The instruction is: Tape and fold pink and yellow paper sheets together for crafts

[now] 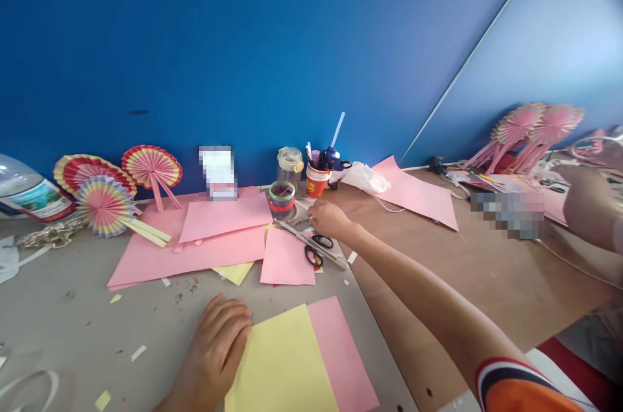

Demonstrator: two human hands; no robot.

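Note:
My left hand (pixel 217 347) lies on the grey table with its fingers stretched out, touching the left edge of a yellow paper sheet (pixel 282 360). Under that sheet, a pink sheet (pixel 343 360) sticks out to the right. My right hand (pixel 329 220) reaches far forward, fingers curled in by the cups; whatever they hold, if anything, is hidden. Just below it are black-handled scissors (pixel 314 256) and a metal ruler (pixel 335 258), beside a small pink sheet (pixel 288 263). A jar with coloured bands (pixel 282 201) is left of my right hand.
A red paper cup (pixel 317 181) of tools and a clear bottle (pixel 290 165) stand against the blue wall (pixel 292 42). Folded paper fans (pixel 104 204) lean at left, near a large plastic bottle (pixel 34 194). Another person's arm (pixel 594 204) is at right, near more fans (pixel 559 126).

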